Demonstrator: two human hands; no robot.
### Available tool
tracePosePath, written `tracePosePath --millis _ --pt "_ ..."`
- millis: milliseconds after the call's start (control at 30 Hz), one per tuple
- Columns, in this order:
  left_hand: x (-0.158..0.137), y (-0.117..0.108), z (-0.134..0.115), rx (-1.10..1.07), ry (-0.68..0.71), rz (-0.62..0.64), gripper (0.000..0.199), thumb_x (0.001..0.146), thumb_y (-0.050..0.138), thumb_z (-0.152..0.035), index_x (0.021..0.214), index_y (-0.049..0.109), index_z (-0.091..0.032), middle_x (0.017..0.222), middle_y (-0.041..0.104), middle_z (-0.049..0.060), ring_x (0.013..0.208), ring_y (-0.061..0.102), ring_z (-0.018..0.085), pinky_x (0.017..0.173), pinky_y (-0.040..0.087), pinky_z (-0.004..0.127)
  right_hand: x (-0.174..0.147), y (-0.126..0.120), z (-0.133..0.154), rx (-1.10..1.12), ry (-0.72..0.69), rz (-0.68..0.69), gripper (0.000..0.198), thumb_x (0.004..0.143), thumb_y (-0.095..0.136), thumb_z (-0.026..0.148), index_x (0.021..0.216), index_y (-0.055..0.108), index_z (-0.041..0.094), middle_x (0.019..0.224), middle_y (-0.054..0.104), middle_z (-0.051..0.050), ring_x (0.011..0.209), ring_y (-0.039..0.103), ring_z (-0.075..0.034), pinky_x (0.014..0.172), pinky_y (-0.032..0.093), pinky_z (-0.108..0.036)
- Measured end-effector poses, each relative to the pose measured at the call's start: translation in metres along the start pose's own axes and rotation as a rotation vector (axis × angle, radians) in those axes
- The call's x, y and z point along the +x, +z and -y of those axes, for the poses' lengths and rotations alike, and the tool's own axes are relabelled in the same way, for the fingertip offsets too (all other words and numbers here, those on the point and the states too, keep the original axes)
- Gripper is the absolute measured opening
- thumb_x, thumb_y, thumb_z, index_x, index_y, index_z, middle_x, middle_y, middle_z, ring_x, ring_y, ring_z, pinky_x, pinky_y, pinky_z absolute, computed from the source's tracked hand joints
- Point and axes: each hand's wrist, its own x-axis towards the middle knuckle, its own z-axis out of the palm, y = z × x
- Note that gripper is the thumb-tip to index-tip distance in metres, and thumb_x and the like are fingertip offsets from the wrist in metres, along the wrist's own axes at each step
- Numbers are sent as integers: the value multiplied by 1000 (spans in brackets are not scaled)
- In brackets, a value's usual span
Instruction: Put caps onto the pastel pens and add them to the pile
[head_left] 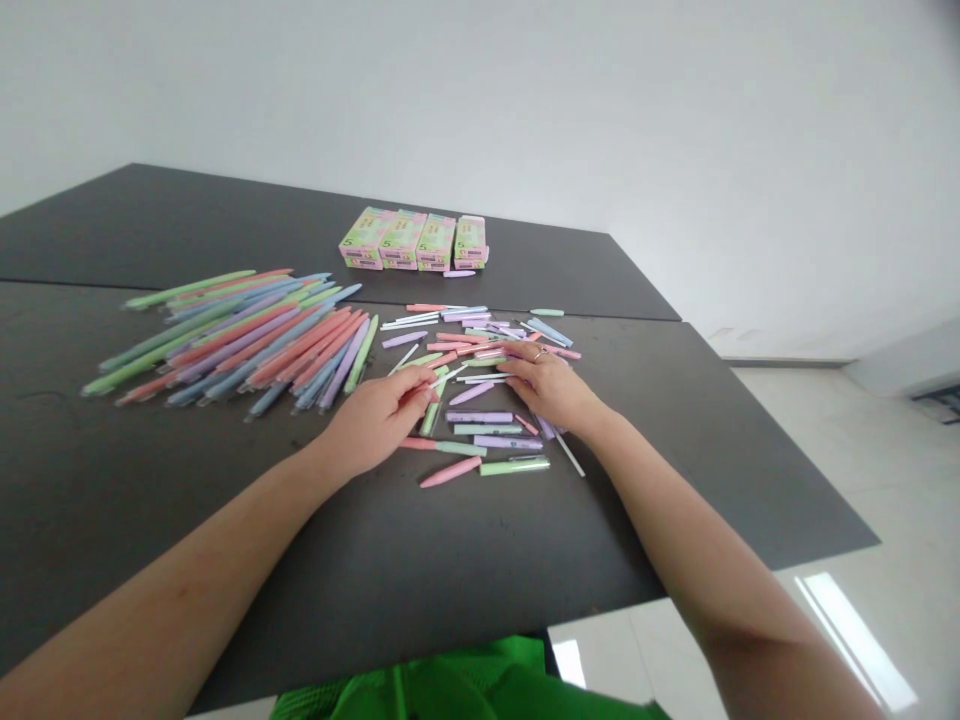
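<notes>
My left hand (386,415) is closed in a pinch on a thin white pen refill (448,378) that points up to the right. Around and under both hands lie loose pen parts: purple barrels (480,417), green barrels (514,467), a pink tapered piece (450,472) and more white refills (409,322). My right hand (551,385), with a ring on one finger, rests over the right side of these parts. Its fingers stretch to the left, apart, the tips touching pieces near the middle; what lies beneath the palm is hidden.
A big heap of whole pastel pens (247,340) lies on the dark table (420,590) at left. Several green and pink boxes (401,240) stand in a row farther back. White wall behind; the table's right edge drops to a pale tiled floor (862,470).
</notes>
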Motion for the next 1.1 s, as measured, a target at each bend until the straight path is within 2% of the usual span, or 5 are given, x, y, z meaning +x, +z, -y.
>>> tracePosePath --millis 300,533,733,867,1100 --pt "4 1 12 -44 -84 -100 32 91 45 -42 110 59 -21 100 74 6 87 69 22 77 50 31 -1 -11 8 125 45 -178 31 85 48 9 102 71 20 111 68 -10 108 62 -23 98 49 -42" --pt "4 -3 4 5 -109 -148 30 92 43 -39 110 59 -22 100 74 4 93 68 22 82 48 31 4 -6 27 146 -143 59 31 88 49 11 109 71 19 118 66 -11 111 61 -23 97 49 -42" --pt "4 -6 2 63 -119 -186 27 92 42 -37 107 60 -22 97 74 2 84 67 20 80 47 29 4 1 11 27 51 -12 25 91 51 17 105 71 17 119 65 -14 116 58 -27 100 46 -46" --pt "3 -5 3 3 -102 -193 29 92 42 -40 108 59 -22 99 74 3 83 67 20 78 48 29 0 -9 10 85 73 -80 23 88 55 18 105 70 18 115 67 -12 112 60 -26 99 46 -45" --pt "-1 -2 -1 -78 -20 -32 30 91 45 -41 107 61 -21 95 74 2 74 66 18 70 50 28 -2 -25 32 355 -110 229 31 78 73 33 106 70 19 107 67 -9 96 64 -21 86 50 -35"
